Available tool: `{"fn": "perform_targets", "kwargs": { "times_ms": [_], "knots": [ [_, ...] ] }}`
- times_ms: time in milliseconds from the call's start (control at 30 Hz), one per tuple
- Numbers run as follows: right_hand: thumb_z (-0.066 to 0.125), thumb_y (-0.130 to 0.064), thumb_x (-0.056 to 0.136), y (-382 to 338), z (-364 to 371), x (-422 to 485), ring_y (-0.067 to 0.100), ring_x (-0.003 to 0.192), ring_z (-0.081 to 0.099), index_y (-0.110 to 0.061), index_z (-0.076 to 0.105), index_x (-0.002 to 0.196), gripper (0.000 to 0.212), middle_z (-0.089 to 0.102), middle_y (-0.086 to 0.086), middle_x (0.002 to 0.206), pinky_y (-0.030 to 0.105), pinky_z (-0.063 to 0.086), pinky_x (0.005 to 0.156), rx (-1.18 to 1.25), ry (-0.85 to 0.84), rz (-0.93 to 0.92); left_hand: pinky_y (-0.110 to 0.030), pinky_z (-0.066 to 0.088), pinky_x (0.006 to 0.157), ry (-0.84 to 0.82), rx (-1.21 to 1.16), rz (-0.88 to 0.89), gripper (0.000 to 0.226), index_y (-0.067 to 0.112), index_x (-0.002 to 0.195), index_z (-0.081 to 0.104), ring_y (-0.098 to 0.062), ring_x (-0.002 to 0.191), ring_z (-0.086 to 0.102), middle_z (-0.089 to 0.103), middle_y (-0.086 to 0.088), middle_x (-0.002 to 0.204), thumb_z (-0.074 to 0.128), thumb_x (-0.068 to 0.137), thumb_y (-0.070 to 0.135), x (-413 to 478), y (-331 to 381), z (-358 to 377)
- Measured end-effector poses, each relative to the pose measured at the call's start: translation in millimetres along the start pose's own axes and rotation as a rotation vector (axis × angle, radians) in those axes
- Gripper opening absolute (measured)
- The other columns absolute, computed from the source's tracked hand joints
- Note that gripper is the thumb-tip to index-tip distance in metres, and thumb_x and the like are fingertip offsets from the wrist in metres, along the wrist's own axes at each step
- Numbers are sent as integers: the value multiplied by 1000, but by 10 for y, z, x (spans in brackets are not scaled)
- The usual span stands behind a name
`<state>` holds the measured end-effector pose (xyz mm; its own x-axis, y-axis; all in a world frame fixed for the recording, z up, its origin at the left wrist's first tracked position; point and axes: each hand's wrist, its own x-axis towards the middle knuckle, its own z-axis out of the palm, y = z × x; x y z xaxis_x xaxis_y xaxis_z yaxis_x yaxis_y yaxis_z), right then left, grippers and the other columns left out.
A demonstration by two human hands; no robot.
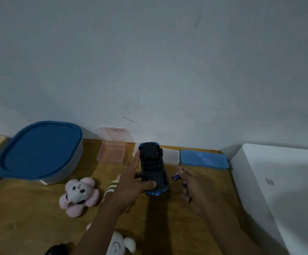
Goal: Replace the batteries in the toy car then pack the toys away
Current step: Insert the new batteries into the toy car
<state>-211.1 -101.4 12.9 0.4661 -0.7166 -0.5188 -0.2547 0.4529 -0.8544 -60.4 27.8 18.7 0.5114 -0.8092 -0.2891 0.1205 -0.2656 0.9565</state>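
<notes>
Beyond the plush nearest you, your left hand grips the upturned car, bay open, while your right hand seemingly holds purple batteries; next, seat them squarely.

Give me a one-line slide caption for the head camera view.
Left hand holds the toy car belly-up at the table while the right hand pinches small purple batteries.

Bare wood front-left; plush, container beyond.
</notes>
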Motion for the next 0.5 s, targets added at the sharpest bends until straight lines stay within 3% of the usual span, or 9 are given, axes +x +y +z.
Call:
{"fn": "perform_targets", "kwargs": {
  "times_ms": [167, 267, 500],
  "knots": [
    [55, -20, 94, -82, -160, -251, 8, 43, 37, -11, 61, 108, 18, 64, 1, 71, 21, 27, 31, 268, -81, -4, -39, 59, 84, -36, -3, 27, 105, 48, 147, 21, -18, 110, 61, 63, 8, 120, 76, 74, -5, -201, 70, 111],
    [52, -23, 95, -115, -193, -411, 7, 41, 36, -4, 56, 103, 21, 57, -2, 57, 19, 26, 30, 292, -139, -15, -42, 59, 85, -41, -7, 45, 104, 52, 145, 21, -20, 109, 62, 63, 4, 123, 75, 75, -5, -326, 65, 163],
    [52, -18, 92, -134, -247, -613, 6, 39, 34, -7, 55, 105, 17, 58, 1, 66, 19, 26, 30, 309, -240, -3, -49, 56, 89, -15, -8, 62, 107, 50, 146, 19, -22, 110, 63, 67, -1, 118, 78, 73, -3, -544, 90, 250]
  ]
}}
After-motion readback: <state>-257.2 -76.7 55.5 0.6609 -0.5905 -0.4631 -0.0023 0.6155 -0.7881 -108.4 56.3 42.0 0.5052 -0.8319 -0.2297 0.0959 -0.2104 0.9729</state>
